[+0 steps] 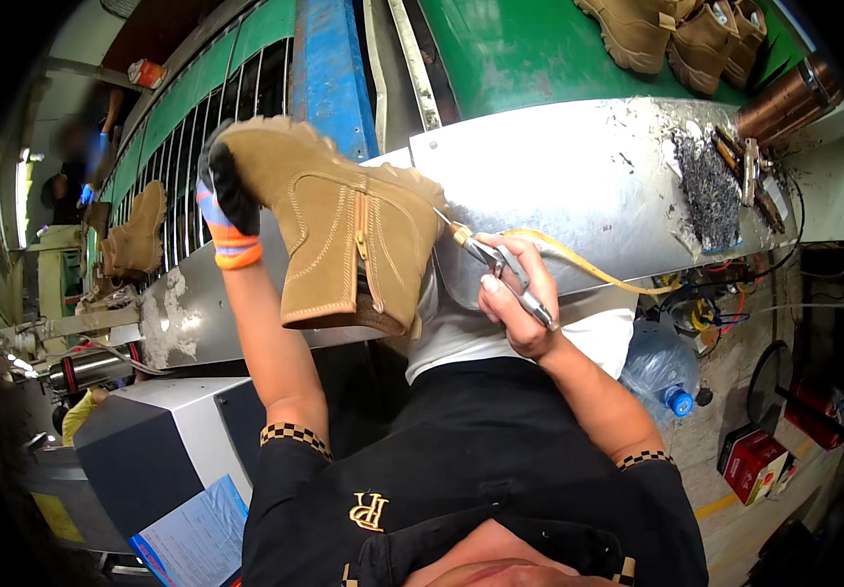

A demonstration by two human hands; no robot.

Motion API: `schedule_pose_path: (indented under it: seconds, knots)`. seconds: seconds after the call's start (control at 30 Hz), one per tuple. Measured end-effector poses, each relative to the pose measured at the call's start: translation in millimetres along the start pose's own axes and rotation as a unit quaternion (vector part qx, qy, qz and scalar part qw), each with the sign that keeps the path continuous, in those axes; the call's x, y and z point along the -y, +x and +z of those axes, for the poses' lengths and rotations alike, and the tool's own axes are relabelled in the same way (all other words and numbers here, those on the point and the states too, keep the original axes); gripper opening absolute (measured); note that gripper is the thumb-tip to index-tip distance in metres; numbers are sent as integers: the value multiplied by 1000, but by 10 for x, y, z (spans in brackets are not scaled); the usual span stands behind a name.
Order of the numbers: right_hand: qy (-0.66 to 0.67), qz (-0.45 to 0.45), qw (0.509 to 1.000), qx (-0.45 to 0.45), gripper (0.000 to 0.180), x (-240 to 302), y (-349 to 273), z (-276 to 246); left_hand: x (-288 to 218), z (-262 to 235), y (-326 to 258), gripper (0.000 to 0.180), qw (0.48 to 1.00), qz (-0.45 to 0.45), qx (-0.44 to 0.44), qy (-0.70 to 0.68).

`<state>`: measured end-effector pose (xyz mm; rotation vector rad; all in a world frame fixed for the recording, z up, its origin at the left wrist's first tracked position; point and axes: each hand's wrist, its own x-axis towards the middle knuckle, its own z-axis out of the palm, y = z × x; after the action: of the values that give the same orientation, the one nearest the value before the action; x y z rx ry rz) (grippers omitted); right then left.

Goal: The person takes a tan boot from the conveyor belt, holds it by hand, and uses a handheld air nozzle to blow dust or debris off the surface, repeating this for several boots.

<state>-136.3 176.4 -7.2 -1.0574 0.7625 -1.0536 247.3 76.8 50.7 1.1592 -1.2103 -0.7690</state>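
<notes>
A tan suede boot [324, 220] with a side zipper hangs upside down in front of me, its lugged sole up and its shaft opening toward me. My left hand [230, 210], in a striped glove with a dark palm, is closed around the boot's toe. Bare and closed, my right hand [520, 303] grips a metal air gun [505, 274] with a brass fitting and a thin nozzle. The nozzle tip points at the boot's heel, close to the sole edge; whether it touches I cannot tell. A yellow hose [588, 264] runs from near the gun to the right.
Before me lies a shiny metal ledge [559, 166], with a dark, crusted patch [707, 191] and tools at its right. Beyond are a green conveyor belt [500, 59] with tan boots [637, 34] and a roller rack [236, 83]. Another boot [135, 235] and a person [71, 171] are at left.
</notes>
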Motion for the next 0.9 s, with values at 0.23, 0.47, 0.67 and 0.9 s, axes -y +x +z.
schedule_pose_path:
  seconds: [0.23, 0.47, 0.67, 0.9]
  knots:
    - [71, -9, 997, 24, 37, 21, 183, 158, -92, -98, -860, 55, 968, -176, -175, -33]
    - [-14, -47, 999, 10, 34, 12, 401, 297, -283, -194, -1651, 60, 934, -291, -199, 55]
    - [-35, -18, 999, 28, 35, -59, 492, 363, -503, 1, -2207, 67, 909, -391, -136, 48]
    - [-39, 8, 999, 37, 37, -51, 424, 345, -853, 668, -2307, 76, 854, -519, -34, 22]
